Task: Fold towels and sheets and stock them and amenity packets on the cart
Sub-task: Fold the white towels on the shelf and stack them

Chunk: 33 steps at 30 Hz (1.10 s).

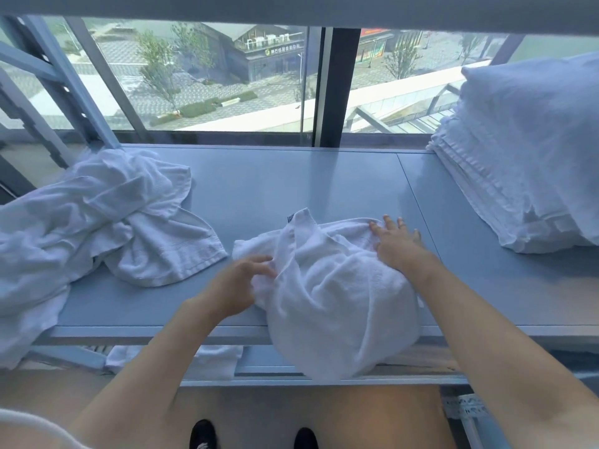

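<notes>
A crumpled white towel (337,293) lies on the grey-blue shelf top (278,186), its lower part hanging over the front edge. My left hand (240,283) pinches a fold at the towel's left side. My right hand (397,243) rests flat with straight fingers on the towel's far right part.
A heap of loose white towels (97,215) covers the left of the shelf and spills over its edge. A tall stack of folded white linen (525,157) stands at the right. A window runs behind the shelf. Another folded towel (214,359) lies on the lower shelf.
</notes>
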Motion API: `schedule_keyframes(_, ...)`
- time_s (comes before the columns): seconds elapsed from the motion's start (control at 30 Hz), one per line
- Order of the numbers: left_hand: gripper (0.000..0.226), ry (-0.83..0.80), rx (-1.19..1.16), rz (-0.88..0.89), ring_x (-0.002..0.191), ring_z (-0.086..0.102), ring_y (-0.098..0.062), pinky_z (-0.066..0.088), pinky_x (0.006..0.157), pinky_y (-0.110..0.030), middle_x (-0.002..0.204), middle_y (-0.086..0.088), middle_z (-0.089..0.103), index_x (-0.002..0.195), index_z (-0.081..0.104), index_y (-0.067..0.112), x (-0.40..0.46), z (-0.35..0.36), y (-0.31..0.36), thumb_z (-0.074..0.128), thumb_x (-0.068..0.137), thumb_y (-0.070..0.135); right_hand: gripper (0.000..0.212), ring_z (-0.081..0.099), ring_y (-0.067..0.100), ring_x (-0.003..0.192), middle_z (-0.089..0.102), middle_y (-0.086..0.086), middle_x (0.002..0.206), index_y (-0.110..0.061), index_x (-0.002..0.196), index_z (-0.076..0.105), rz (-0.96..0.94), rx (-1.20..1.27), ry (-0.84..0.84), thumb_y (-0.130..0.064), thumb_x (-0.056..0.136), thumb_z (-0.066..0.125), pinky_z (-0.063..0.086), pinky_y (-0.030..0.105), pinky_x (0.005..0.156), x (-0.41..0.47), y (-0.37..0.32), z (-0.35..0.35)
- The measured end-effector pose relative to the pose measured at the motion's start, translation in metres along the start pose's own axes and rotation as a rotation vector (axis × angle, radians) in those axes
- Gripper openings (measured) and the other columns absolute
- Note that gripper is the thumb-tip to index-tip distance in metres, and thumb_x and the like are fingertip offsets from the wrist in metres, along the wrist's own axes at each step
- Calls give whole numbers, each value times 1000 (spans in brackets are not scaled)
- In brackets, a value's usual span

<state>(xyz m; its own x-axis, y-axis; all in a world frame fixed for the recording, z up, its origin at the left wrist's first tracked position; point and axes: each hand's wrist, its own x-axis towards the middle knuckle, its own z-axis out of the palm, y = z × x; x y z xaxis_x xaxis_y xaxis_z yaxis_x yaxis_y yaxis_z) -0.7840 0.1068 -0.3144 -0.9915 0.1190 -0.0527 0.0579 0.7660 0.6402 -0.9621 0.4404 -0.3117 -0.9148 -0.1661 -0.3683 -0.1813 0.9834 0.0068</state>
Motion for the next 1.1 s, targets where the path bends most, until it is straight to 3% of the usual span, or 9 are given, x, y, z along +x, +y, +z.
schedule_keyframes(0.07,58,147,-126,-115,136,52,-15,37,109,-17,142,15,57,134,64,34,17,8,15,51,91,-3,66,3,27,159,2,-2,173,-36,161,24,-80,50,41,-39,101,51,16,60,124,2,-11,-6)
schedule_keyframes(0.1,51,136,-140,-185,141,47,-20,34,116,-27,150,5,52,146,53,27,26,14,20,55,98,10,66,8,23,159,9,-3,173,-36,159,31,-160,113,58,-45,98,55,18,55,124,1,-19,-8)
schedule_keyframes(0.17,65,7,5,-283,153,28,-24,20,125,-38,165,-6,32,161,29,18,35,29,20,54,104,37,67,15,19,157,19,-2,171,-33,158,36,-324,207,60,-46,97,60,17,45,126,-7,-31,-3)
schedule_keyframes(0.27,84,-66,220,-243,159,3,-18,7,128,-45,173,-2,7,165,6,22,26,42,11,47,101,58,71,6,13,159,10,-6,173,-31,163,24,-363,292,-11,-39,101,58,7,42,128,-34,-27,20)
schedule_keyframes(0.4,113,-75,143,-107,158,-1,-10,2,129,-36,172,7,5,165,4,23,-11,47,6,61,84,76,73,-4,1,156,7,-17,171,-37,163,21,-382,435,0,-39,101,61,-7,34,128,-80,4,45)
schedule_keyframes(0.5,116,-142,208,-17,155,-15,-1,-1,129,-35,171,17,-5,165,3,32,-44,49,4,52,77,90,76,-8,-9,153,5,-25,168,-42,161,21,-452,471,-12,-45,99,64,-12,25,124,-117,23,59)
schedule_keyframes(0.63,84,-120,152,39,154,-10,5,2,129,-34,169,23,3,161,24,40,-70,55,1,30,91,85,73,-6,-9,153,7,-28,167,-42,160,23,-471,484,-2,-58,98,58,-10,28,126,-139,47,76)
schedule_keyframes(0.83,65,-69,160,-10,157,-2,-1,5,129,-36,168,20,6,163,22,34,-34,64,-1,25,104,61,61,-7,-1,156,0,-24,168,-45,161,15,-347,348,128,-64,104,26,-7,37,128,-96,48,87)
schedule_keyframes(1.1,65,-100,442,-206,159,-2,-19,3,128,-52,173,1,-1,165,9,24,82,59,18,33,108,45,62,3,12,159,8,-13,172,-39,163,19,-298,209,210,-54,106,38,2,41,128,-2,37,45)
